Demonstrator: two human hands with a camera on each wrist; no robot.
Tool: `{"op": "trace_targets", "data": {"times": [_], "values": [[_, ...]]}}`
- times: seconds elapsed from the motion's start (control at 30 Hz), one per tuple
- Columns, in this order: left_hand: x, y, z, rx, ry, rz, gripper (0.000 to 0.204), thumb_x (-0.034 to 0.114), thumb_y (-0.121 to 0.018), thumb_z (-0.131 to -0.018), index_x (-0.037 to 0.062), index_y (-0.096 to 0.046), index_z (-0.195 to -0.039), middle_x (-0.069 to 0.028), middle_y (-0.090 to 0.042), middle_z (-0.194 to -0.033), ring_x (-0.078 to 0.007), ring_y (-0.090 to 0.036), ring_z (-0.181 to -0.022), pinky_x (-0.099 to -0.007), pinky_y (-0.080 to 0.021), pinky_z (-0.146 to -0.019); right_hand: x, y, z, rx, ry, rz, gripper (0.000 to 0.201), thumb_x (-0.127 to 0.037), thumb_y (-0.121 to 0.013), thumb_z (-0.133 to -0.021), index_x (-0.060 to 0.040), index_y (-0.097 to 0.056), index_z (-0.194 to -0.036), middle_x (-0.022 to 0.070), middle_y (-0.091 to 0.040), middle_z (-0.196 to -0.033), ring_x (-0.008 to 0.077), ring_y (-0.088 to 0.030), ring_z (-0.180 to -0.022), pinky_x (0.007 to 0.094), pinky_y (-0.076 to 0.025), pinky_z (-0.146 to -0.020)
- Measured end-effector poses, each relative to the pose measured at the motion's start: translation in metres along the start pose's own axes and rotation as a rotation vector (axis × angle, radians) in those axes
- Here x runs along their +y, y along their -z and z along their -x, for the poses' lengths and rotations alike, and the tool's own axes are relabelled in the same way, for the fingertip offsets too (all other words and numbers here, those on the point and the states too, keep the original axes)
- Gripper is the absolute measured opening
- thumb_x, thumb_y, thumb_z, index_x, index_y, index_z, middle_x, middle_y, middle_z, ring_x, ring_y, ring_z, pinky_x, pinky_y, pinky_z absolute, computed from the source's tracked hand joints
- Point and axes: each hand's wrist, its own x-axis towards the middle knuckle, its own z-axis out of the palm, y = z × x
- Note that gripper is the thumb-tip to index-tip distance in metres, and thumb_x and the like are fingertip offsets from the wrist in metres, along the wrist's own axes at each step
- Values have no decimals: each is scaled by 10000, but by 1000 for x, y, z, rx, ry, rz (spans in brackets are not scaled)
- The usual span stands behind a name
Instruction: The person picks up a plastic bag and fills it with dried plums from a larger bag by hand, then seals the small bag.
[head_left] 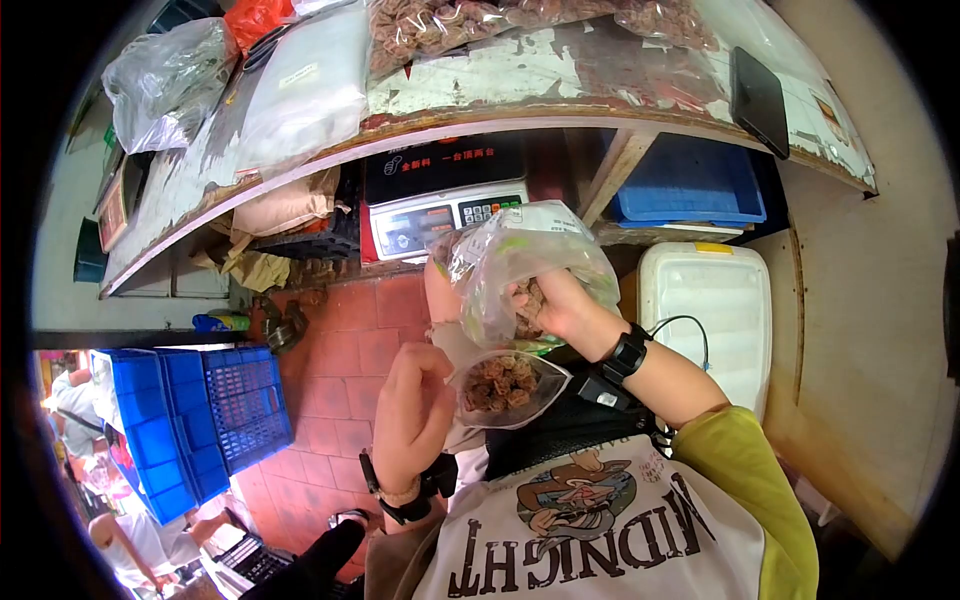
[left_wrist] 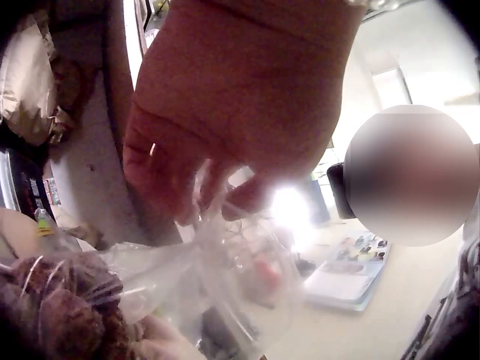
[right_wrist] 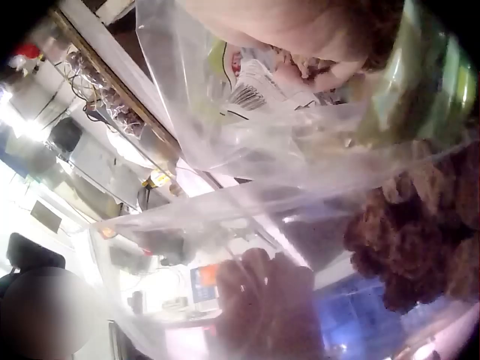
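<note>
My left hand (head_left: 410, 405) pinches the rim of a small clear plastic bag (head_left: 545, 388) near my lap. Inside that bag lie wrinkled brown dried pieces (head_left: 498, 384). In the left wrist view, the fingertips of the left hand (left_wrist: 240, 105) grip the bag's thin film. My right hand (head_left: 562, 308) reaches into a larger clear bag (head_left: 490, 290) with green print, its fingers curled around more brown dried pieces (head_left: 527, 300). Through the film in the right wrist view, the right hand (right_wrist: 300, 26) shows at the top, with the small bag's contents (right_wrist: 409, 232) below it.
A digital scale (head_left: 450, 215) stands under the worn shelf (head_left: 480, 95). On the shelf are bagged brown pieces (head_left: 450, 30), clear plastic bags (head_left: 305, 90) and a black phone (head_left: 758, 100). A white lidded box (head_left: 705, 330) stands at right, blue crates (head_left: 190, 420) at left.
</note>
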Motion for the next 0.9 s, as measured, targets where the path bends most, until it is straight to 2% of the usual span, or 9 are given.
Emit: {"op": "trace_targets", "data": {"times": [0.1, 0.17, 0.4, 0.47, 0.57, 0.73, 0.8, 0.83, 0.9], "values": [[-3, -3, 2, 81, -46, 40, 193, -84, -530, -777, -6, -534, -954, -154, -530, -1028, -256, -526, -821, -312, -436, -712, 0, -5, 11, -12, -63, -11, 151, -207, -518, -993, -86, -589, -1049, 36, -607, -858, 115, -530, -601, 208, -359, -438], [-1, -1, 1, 110, -202, -34, 209, -104, -544, -753, 7, -588, -924, -141, -524, -1071, -250, -520, -854, -307, -431, -717, 2, 2, 14, -47, -73, 26, 181, -245, -513, -999, -85, -586, -1042, 27, -610, -851, 111, -533, -612, 203, -363, -448], [16, -1, -1, 79, -131, -142, 147, -58, -583, -754, 33, -666, -836, -128, -604, -1087, -253, -554, -810, -334, -449, -719, -2, -4, 59, -87, -52, 63, 236, -305, -560, -986, -83, -575, -1064, 23, -613, -904, 109, -535, -628, 204, -356, -456], [16, -1, 0, 49, -202, -363, 160, -4, -616, -748, 54, -681, -882, -104, -668, -1051, -274, -590, -816, -368, -464, -711, -3, -11, 76, -72, -2, 131, 242, -312, -564, -986, -87, -577, -1075, 22, -611, -922, 110, -533, -629, 208, -352, -457], [29, -1, 3, 83, -181, -461, 193, 27, -634, -740, 59, -684, -923, -82, -696, -1021, -290, -608, -841, -392, -471, -710, -6, -18, 93, -75, 63, 232, 256, -328, -569, -988, -93, -579, -1090, 20, -606, -951, 111, -530, -632, 215, -346, -461], [35, 1, 8, 104, -136, -450, 249, 29, -634, -752, 42, -677, -997, -85, -693, -1050, -294, -609, -817, -394, -473, -720, -6, -32, 123, -84, 102, 310, 241, -330, -530, -1012, -98, -569, -1066, 36, -607, -976, 116, -502, -592, 207, -327, -423], [33, 0, 8, 110, -134, -428, 261, 30, -633, -760, 36, -675, -1017, -86, -694, -1055, -295, -610, -812, -395, -475, -721, -6, -38, 133, -206, 264, 354, 284, -340, -524, -1015, -65, -563, -1071, 64, -587, -987, 131, -505, -565, 218, -339, -421], [32, -1, 8, 117, -132, -435, 263, 27, -628, -771, 36, -674, -1030, -93, -692, -1061, -298, -612, -800, -393, -478, -710, -6, -42, 135, -207, 261, 357, 284, -340, -524, -1015, -65, -563, -1071, 64, -587, -987, 131, -505, -565, 218, -339, -421], [31, -5, 6, 124, -131, -441, 265, 24, -623, -783, 35, -673, -1043, -101, -691, -1066, -300, -614, -788, -391, -480, -699, -3, -50, 136, -561, 493, 435, 250, -264, -518, -1024, -45, -585, -1125, 51, -581, -951, 114, -558, -608, 230, -362, -448]]}}
